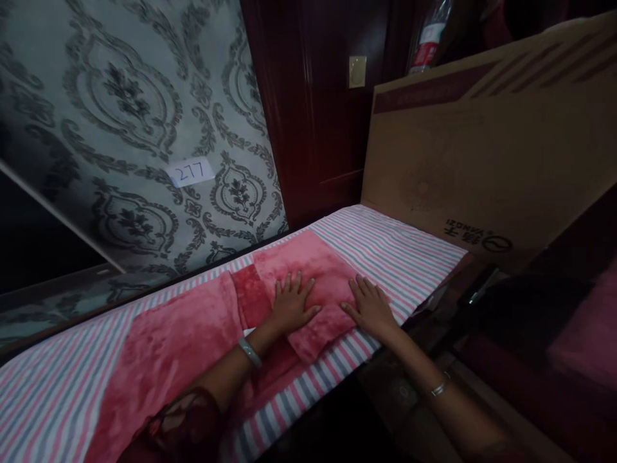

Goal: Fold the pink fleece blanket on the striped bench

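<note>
A plush pink cloth lies spread on a striped sheet, with its right part folded over into a flap. Between the flap and the left part shows a darker red strip. My left hand rests flat on the left edge of the flap, fingers spread. At the flap's right edge, my right hand lies palm down with its fingers stretched out. Neither hand grips anything. My left forearm covers some of the cloth's near side.
Behind the striped surface is a patterned wall bearing a paper marked 277. A dark red door stands beside it. At the right, a large cardboard box borders the sheet, with a plastic bottle behind its top edge.
</note>
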`<state>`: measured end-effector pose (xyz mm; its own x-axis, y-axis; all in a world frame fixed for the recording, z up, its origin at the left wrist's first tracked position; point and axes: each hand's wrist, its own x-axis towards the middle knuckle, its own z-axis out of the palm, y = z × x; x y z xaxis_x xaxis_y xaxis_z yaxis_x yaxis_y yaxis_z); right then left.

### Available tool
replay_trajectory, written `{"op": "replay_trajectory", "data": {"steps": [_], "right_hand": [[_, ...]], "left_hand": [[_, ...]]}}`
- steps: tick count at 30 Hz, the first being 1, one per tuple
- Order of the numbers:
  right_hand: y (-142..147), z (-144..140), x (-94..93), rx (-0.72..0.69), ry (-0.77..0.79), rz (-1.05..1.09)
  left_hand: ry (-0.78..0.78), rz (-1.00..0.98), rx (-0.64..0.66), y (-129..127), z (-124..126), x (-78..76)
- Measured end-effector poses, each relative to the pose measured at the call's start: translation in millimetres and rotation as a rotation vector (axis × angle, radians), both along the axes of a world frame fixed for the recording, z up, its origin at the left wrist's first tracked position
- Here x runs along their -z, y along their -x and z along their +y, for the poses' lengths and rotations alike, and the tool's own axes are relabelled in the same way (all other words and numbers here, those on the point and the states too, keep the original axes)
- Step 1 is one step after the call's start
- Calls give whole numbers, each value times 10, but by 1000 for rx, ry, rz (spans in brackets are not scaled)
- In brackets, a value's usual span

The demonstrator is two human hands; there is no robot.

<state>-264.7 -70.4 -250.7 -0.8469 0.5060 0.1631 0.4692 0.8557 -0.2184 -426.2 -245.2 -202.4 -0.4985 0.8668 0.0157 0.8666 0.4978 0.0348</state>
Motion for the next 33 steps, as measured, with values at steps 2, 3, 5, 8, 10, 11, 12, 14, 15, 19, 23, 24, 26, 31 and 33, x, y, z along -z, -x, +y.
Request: {"op": "replay_trajectory", "data": {"steps": [2,3,5,8,10,11,12,14,15,19,23,24,26,31,33], "right_hand": [[83,66,-150,-5,19,-7],[149,102,-232,-14,15,5],[316,165,-373,-42,-10,38],[576,225,-429,-66,-16,17],[690,252,-339,-59,6,-24],[721,267,-272,-57,15,-37],[737,283,-205,-59,19,-39],[738,312,-110,-56,17,-35],[729,316,-97,-41,11,-43],[683,132,-258,-55,-65,-21],[605,-416,-425,-449,-57,41],[583,-556,-426,-549,-23,23],[544,-769,-385,-682,47,-18],[502,-892,-253,-721,119,-13],[495,-872,-253,-713,127,-25]], "left_hand": [[-12,-34,27,-28,-38,-122],[-25,-35,46,-52,-66,-175],[-50,-22,96,-108,-137,-236],[-45,-32,149,-182,-252,-182],[-32,-45,128,-212,-317,-77],[-31,-49,109,-223,-343,-22],[-34,-52,92,-233,-363,26],[-47,-67,88,-243,-387,80],[-57,-83,98,-238,-387,80],[-192,-107,52,-32,-288,-96],[-244,-30,-210,530,-88,-353],[-223,-15,-262,686,-50,-382],[-173,-17,-337,954,-8,-366],[-89,-67,-424,1241,-34,-53],[-61,-52,-446,1270,-41,41]]}}
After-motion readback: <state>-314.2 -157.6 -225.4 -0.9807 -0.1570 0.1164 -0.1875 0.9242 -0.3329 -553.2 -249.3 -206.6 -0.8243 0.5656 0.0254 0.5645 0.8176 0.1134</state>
